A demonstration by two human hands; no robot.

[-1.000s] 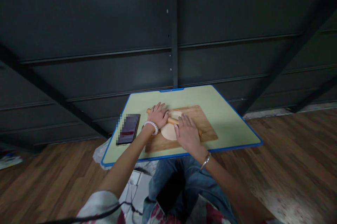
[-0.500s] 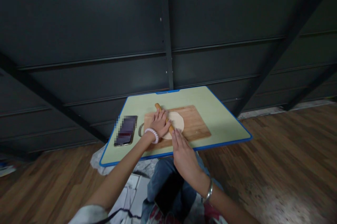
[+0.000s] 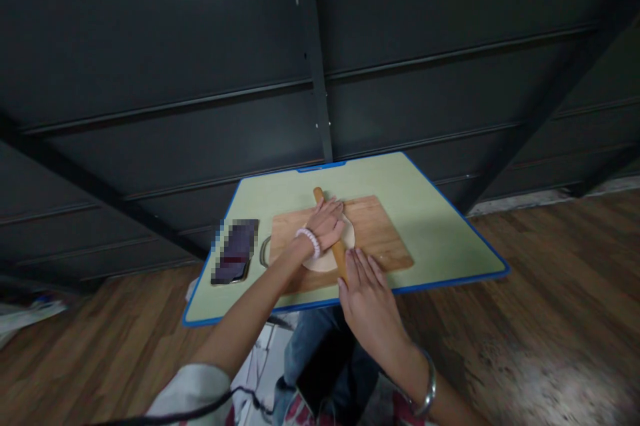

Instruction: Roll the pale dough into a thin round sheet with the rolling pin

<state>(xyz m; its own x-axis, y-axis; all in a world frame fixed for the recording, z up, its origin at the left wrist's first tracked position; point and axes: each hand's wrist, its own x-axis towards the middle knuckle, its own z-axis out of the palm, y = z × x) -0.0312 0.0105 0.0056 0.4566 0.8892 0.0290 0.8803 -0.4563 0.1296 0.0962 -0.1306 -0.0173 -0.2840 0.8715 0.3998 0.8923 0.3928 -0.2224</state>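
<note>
A wooden rolling pin (image 3: 340, 261) lies slantwise across a flat, round sheet of pale dough (image 3: 320, 262). My left hand (image 3: 326, 222), with a pale beaded band at the wrist, rests over the upper part of the pin, its fingers long and bent a little around it. At the near end, the fingers and thumb of my right hand (image 3: 369, 299) straddle the pin. Beneath the dough is a wooden cutting board (image 3: 387, 236) with a metal handle (image 3: 265, 253) on its left. Both hands cover parts of the pin and dough.
A small pale-green table (image 3: 440, 239) with a blue edge carries the board. On its left lies a phone (image 3: 234, 254), partly pixelated. A dark panelled wall (image 3: 220, 146) rises behind the table. Another dark object (image 3: 323, 366) rests on my lap below.
Both hands and the rolling pin have moved to the right across the dough. The pin now lies at a steeper slant, and the camera view has shifted slightly.
</note>
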